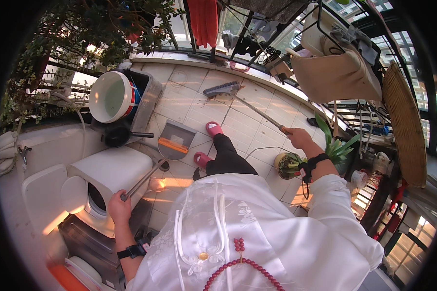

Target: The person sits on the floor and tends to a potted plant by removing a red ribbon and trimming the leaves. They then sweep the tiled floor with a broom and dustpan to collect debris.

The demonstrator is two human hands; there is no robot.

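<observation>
My right hand (pixel 299 138) grips the orange-ended metal handle of a broom (pixel 222 89). The broom's grey bristled head lies on the tiled floor near the window ledge, with dark bits of debris beside it. My left hand (pixel 119 206) is closed around the end of the long handle of a grey dustpan (pixel 176 132). The dustpan rests on the floor left of my feet; it has an orange comb strip and some pale matter inside. Broom head and dustpan are apart.
A white bucket (pixel 111 97) of water and a black pan (pixel 117 136) are at the left, above a white cabinet-like appliance (pixel 113 167). A potted plant (pixel 288 165) stands on the floor at the right. Leafy branches (pixel 87 32) hang at upper left; a wicker mat (pixel 404 123) is far right.
</observation>
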